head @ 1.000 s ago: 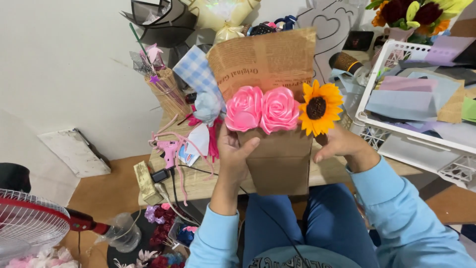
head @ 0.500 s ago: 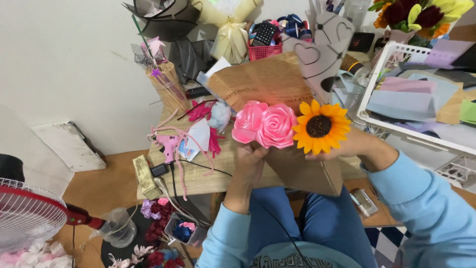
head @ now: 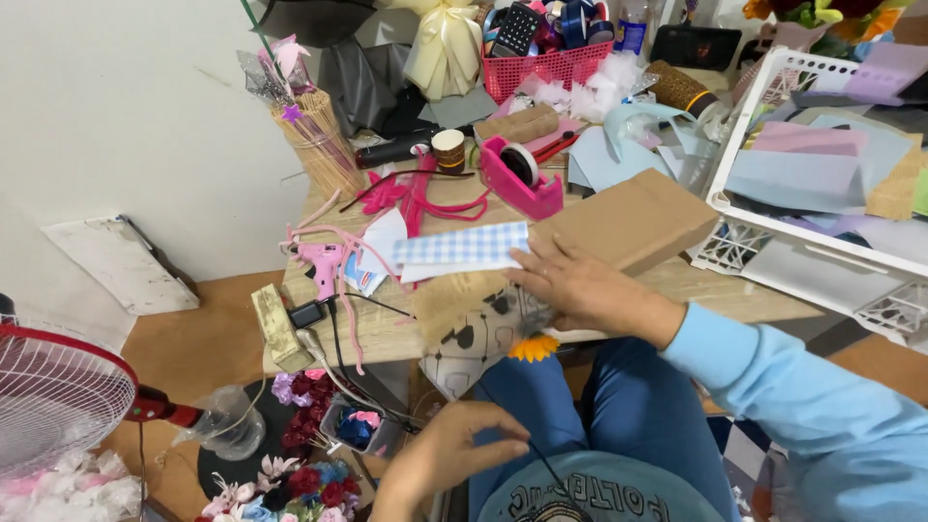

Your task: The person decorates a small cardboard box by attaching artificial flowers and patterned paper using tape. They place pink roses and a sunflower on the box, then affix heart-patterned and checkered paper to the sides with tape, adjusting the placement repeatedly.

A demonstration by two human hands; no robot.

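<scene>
My right hand (head: 580, 285) lies flat on a brown patterned wrapping sheet (head: 474, 319) at the near edge of the wooden table (head: 387, 333), fingers spread, close to a blue checked paper (head: 464, 248). Beneath its wrist a sunflower (head: 534, 346) peeks out, mostly hidden under the table edge. A brown paper block (head: 628, 222) lies just beyond the hand. My left hand (head: 445, 454) hovers low over my lap, fingers loosely curled, with a thin black cord running by it; whether it holds the cord is unclear.
A pink tape dispenser (head: 522, 179), pink glue gun (head: 319, 259), stick bundle (head: 319, 145) and red basket (head: 541, 63) crowd the table. A white crate of coloured paper (head: 822, 174) stands at right. A fan (head: 58, 396) and artificial flowers (head: 300, 478) are on the floor at left.
The bouquet of pink roses and sunflower, held up in both hands before, has gone down below the table edge. My right hand now rests on the table; my left dropped to my lap.
</scene>
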